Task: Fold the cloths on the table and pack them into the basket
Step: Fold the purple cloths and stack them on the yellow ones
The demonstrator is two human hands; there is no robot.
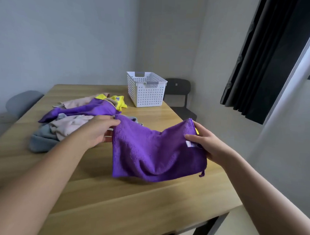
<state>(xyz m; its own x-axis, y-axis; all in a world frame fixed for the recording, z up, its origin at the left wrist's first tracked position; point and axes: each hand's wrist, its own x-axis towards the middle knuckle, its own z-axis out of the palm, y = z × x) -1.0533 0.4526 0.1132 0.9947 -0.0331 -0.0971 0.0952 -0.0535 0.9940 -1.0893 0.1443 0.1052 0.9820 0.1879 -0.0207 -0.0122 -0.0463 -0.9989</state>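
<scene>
I hold a purple cloth (152,151) stretched between both hands above the wooden table (121,201). My left hand (98,130) pinches its upper left corner, and my right hand (205,141) grips its upper right corner beside a small white label. The cloth sags in the middle and its lower edge hangs just over the tabletop. A heap of unfolded cloths (75,116) lies to the left: purple, pink, yellow and grey ones mixed together. The white perforated basket (146,91) stands at the far edge of the table; I see nothing in it.
A black chair (178,93) stands behind the table's far right corner. A grey padded seat (20,103) sits off the left side. A dark curtain (261,60) hangs at the right. The table's near edge runs across the lower frame.
</scene>
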